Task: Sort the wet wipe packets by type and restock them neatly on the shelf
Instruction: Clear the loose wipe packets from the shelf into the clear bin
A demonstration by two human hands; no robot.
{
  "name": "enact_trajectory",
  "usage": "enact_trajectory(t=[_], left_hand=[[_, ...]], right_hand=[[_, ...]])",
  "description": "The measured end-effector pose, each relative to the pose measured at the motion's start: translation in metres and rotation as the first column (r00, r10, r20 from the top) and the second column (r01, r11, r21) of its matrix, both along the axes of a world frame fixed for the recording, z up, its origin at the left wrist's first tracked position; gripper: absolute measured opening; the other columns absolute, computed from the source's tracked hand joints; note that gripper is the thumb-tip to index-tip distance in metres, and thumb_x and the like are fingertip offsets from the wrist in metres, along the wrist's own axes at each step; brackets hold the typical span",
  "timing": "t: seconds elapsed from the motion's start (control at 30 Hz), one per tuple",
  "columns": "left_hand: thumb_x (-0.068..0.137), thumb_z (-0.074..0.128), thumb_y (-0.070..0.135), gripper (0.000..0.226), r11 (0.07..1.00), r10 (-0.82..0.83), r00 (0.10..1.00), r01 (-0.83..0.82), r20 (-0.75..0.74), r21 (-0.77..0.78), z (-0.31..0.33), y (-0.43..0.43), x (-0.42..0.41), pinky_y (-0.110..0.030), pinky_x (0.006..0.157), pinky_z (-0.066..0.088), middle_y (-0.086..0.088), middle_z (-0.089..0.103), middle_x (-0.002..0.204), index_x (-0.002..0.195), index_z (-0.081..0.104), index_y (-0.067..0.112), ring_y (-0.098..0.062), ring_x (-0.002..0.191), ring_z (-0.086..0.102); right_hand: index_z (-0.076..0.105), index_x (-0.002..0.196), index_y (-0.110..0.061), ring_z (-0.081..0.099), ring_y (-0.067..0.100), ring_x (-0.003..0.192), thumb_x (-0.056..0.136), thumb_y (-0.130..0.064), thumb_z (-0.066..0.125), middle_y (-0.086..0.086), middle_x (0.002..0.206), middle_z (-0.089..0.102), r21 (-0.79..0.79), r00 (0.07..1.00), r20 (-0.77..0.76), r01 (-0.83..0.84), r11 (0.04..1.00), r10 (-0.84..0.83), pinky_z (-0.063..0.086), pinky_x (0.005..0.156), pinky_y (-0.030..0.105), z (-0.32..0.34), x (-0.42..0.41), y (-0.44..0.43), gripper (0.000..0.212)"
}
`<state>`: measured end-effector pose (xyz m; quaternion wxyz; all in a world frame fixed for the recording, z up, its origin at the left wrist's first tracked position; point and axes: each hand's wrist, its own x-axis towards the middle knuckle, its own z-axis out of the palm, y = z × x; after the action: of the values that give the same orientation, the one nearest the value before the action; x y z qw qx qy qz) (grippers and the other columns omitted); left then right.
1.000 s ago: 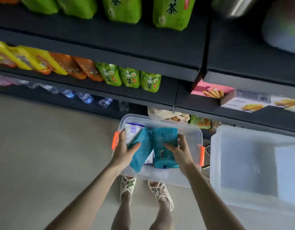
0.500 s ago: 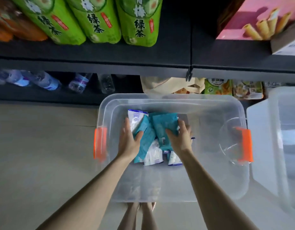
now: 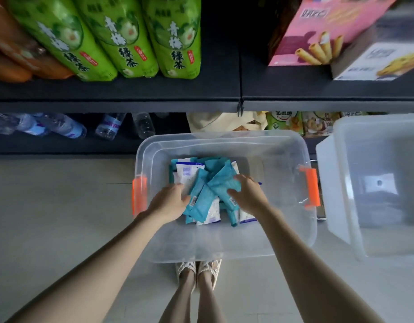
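Observation:
A clear storage bin (image 3: pixel 227 243) with orange handles stands on the floor below me. Inside lies a loose pile of teal wet wipe packets and white packets (image 3: pixel 187 171). My left hand (image 3: pixel 168 202) reaches in from the left and grips the edge of a slanted teal packet (image 3: pixel 202 197) between thumb and fingers. My right hand (image 3: pixel 249 194) holds another teal packet (image 3: pixel 221 180) by its right side, fingers over the top. Both packets rest on the pile, crossing each other.
A second clear bin (image 3: pixel 376 241) stands to the right. A dark shelf (image 3: pixel 131 95) above carries green tea packs (image 3: pixel 122 43), a pink biscuit box (image 3: pixel 318 31) and a white box. Water bottles (image 3: pixel 66 127) and snack packs lie on the bottom shelf. My feet are under the bin.
My view has dropped closer to the bin. Both hands have lowered the two teal packets onto the pile and drawn slightly nearer each other.

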<state>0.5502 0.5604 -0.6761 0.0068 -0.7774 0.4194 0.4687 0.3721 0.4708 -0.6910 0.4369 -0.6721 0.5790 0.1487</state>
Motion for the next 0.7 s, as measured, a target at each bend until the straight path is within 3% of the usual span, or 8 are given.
enact_trajectory(t=[0.03, 0.1, 0.2, 0.3, 0.43, 0.7], left_hand=[[0.096, 0.051, 0.021, 0.023, 0.999, -0.050, 0.999, 0.050, 0.001, 0.001, 0.019, -0.001, -0.002, -0.027, 0.058, 0.042, -0.001, 0.051, 0.074, 0.074, 0.043, 0.017, -0.022, 0.072, 0.055], [0.097, 0.050, 0.023, 0.010, 0.993, -0.111, 0.994, 0.111, 0.001, -0.048, 0.067, -0.007, -0.009, -0.036, 0.075, 0.051, -0.007, 0.062, 0.092, 0.095, 0.054, 0.014, -0.025, 0.088, 0.063], [0.098, 0.048, 0.023, 0.032, 0.967, -0.142, 0.988, 0.151, 0.058, -0.205, 0.154, -0.027, -0.029, -0.036, 0.088, 0.050, -0.008, 0.064, 0.119, 0.128, 0.053, 0.011, -0.024, 0.105, 0.062], [0.096, 0.051, 0.024, 0.029, 0.884, -0.171, 0.979, 0.202, 0.109, -0.422, 0.246, -0.053, -0.060, -0.039, 0.084, 0.051, -0.007, 0.067, 0.113, 0.122, 0.057, 0.013, -0.026, 0.099, 0.063], [0.092, 0.057, 0.020, 0.020, 0.684, -0.193, 0.963, 0.269, 0.187, -0.678, 0.364, -0.083, -0.124, -0.041, 0.078, 0.052, -0.006, 0.068, 0.105, 0.109, 0.063, 0.011, -0.027, 0.092, 0.065], [0.093, 0.056, 0.024, 0.010, 0.354, -0.157, 0.939, 0.343, 0.306, -0.870, 0.540, -0.104, -0.312, -0.041, 0.066, 0.051, 0.003, 0.066, 0.083, 0.091, 0.062, 0.016, -0.019, 0.074, 0.061]], right_hand=[[0.045, 0.137, -0.010, 0.048, 0.029, 0.122, 0.094, -0.021, 0.055, 0.012, 0.137, 0.048, -0.015, 1.000, 0.006, -0.007, 1.000, 0.007, 0.039, 0.097, 0.034, 0.020, -0.005, -0.001, 0.046], [0.051, 0.132, -0.011, 0.053, 0.030, 0.116, 0.093, -0.022, 0.055, 0.013, 0.132, 0.054, -0.064, 1.000, 0.020, -0.009, 0.998, 0.010, 0.045, 0.095, 0.037, 0.067, -0.016, -0.004, 0.041], [0.055, 0.125, -0.013, 0.059, 0.030, 0.110, 0.093, -0.024, 0.055, 0.012, 0.126, 0.061, -0.157, 0.998, 0.052, -0.018, 0.987, 0.026, 0.049, 0.093, 0.045, 0.151, -0.042, -0.015, 0.034], [0.058, 0.118, -0.012, 0.062, 0.033, 0.104, 0.094, -0.025, 0.054, 0.014, 0.117, 0.065, -0.307, 0.995, 0.076, -0.036, 0.951, 0.062, 0.051, 0.089, 0.043, 0.244, -0.079, -0.034, 0.028], [0.060, 0.113, -0.013, 0.062, 0.035, 0.102, 0.093, -0.024, 0.053, 0.014, 0.114, 0.067, -0.518, 0.988, 0.153, 0.050, 0.854, 0.035, 0.051, 0.085, 0.043, 0.371, -0.149, -0.056, 0.024], [0.061, 0.113, -0.013, 0.063, 0.027, 0.097, 0.094, -0.022, 0.053, 0.005, 0.106, 0.069, -0.764, 0.964, 0.260, 0.169, 0.623, 0.056, 0.051, 0.082, 0.041, 0.561, -0.341, -0.066, 0.022]])
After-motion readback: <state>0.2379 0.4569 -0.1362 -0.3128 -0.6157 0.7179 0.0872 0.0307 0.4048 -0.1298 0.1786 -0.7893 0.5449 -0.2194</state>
